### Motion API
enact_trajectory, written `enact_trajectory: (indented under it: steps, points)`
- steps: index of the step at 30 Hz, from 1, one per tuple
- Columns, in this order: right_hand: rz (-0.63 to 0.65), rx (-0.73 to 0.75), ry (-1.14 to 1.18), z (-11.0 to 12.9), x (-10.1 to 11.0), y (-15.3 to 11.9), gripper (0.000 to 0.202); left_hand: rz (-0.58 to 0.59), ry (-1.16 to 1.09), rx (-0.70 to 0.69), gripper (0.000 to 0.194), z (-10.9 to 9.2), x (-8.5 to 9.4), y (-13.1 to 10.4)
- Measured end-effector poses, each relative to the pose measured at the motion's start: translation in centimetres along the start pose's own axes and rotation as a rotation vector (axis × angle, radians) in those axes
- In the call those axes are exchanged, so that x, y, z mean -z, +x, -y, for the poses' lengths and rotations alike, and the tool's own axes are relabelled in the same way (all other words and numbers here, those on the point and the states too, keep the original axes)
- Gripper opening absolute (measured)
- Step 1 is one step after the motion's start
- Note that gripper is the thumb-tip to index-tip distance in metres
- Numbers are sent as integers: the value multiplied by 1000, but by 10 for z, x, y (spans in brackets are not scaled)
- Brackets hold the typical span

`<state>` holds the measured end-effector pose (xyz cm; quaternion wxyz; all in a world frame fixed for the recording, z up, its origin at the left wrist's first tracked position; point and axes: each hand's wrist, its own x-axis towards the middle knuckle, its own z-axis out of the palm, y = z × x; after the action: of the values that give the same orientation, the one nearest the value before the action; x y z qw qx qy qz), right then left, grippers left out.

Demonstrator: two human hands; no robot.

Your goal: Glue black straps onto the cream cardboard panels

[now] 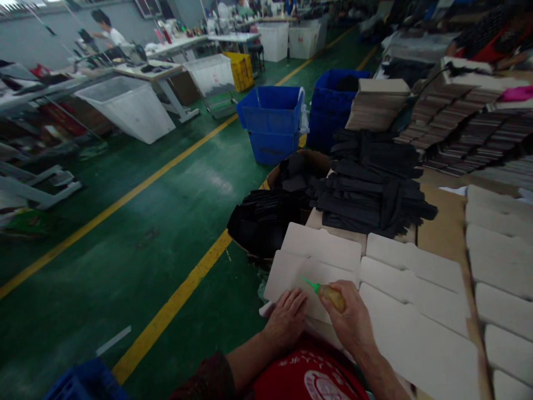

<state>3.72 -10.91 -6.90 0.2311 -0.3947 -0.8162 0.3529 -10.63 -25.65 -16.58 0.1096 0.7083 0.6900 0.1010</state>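
My right hand [352, 314] is closed around a yellowish squeeze bottle [333, 298]. Its thin green nozzle points left and sits just over a pale beige board [287, 272]; whether the tip touches it, I cannot tell. On the near edge of that same board rests my left hand [287, 316], fingers stretched out and flat, holding nothing. Another beige board [325, 243] lies just behind, partly overlapped by the nearer one. To the right of my right hand, more boards [416, 339] lie in overlapping rows.
Black strips [375, 194] are heaped behind the boards, with an open container of black pieces [262, 222] at left. Blue bins [270, 122] stand on the green floor. Stacked boards [378, 100] rise at the back right, near another person's arm [474, 39]. Someone sits at a far-left bench.
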Motion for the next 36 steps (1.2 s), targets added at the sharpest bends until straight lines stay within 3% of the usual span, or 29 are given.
enact_trajectory:
  steps: [8,14,20,27,36]
  points:
    - [192,103,-90,24,-34,15,16,-92,-8,-7,54,-4,-17,-4]
    - [222,148,-165,30,-43,20,18,-119,-2,-7,59,-8,-17,-4]
    - [248,194,-259,38,-45,25,20,-122,28,-4,64,-9,-13,-3]
    - [273,194,-329,42,-34,30,24,-171,24,-22,62,-7,-19,-5]
    - [294,186,-306,40,-34,27,22,-79,8,-11,51,-8,-16,-3]
